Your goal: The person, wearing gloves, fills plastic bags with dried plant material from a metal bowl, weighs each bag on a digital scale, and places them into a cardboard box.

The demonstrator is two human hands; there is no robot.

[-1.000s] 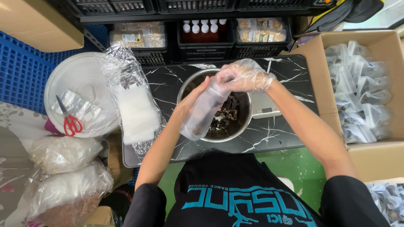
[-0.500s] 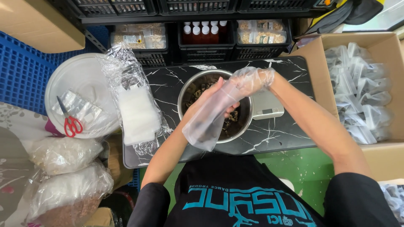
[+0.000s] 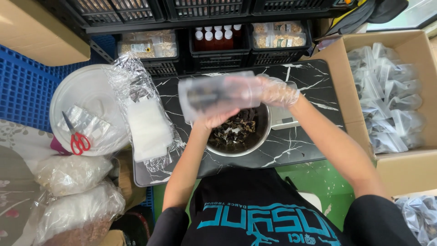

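Note:
A clear plastic pouch (image 3: 214, 93) with dark dried pieces inside lies level between my hands, above a metal bowl (image 3: 264, 136) of dark dried mushrooms. My left hand (image 3: 218, 116) grips the pouch from underneath. My right hand (image 3: 275, 91), in a thin clear glove, holds the pouch's right end. The bowl stands on a small scale (image 3: 287, 120) on a black marble-patterned tabletop (image 3: 309, 141).
A stack of empty clear pouches (image 3: 148, 127) in plastic wrap lies left of the bowl. Red scissors (image 3: 78, 141) rest on a white round lid (image 3: 86, 91). A cardboard box (image 3: 400, 168) of filled pouches stands at right. Black crates with bottles line the back; bagged goods sit at lower left.
The pouch has swung up from hanging at a slant over the bowl to lying level above it. Both hands rose with it.

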